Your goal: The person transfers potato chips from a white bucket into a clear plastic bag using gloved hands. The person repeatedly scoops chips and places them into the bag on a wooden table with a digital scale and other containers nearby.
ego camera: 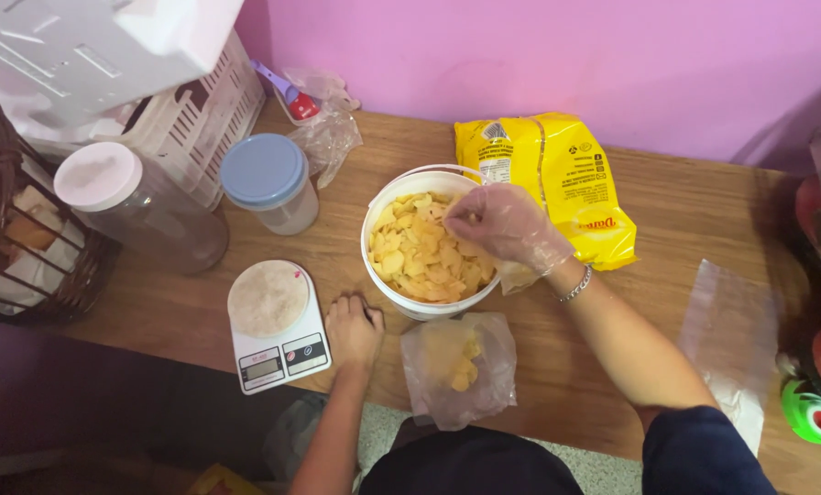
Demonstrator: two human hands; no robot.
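A white bucket full of yellow potato chips stands in the middle of the wooden table. My right hand, in a thin clear glove, reaches into the bucket and pinches chips near its far rim. My left hand rests as a closed fist on the table, bare, just left of a clear plastic bag that holds a few chips. A small white kitchen scale with a round platform sits to the left of that fist.
A yellow chip package lies behind the bucket. Two clear jars, one white-lidded and one blue-lidded, stand at the left by a white crate and a wicker basket. Another empty clear bag lies right.
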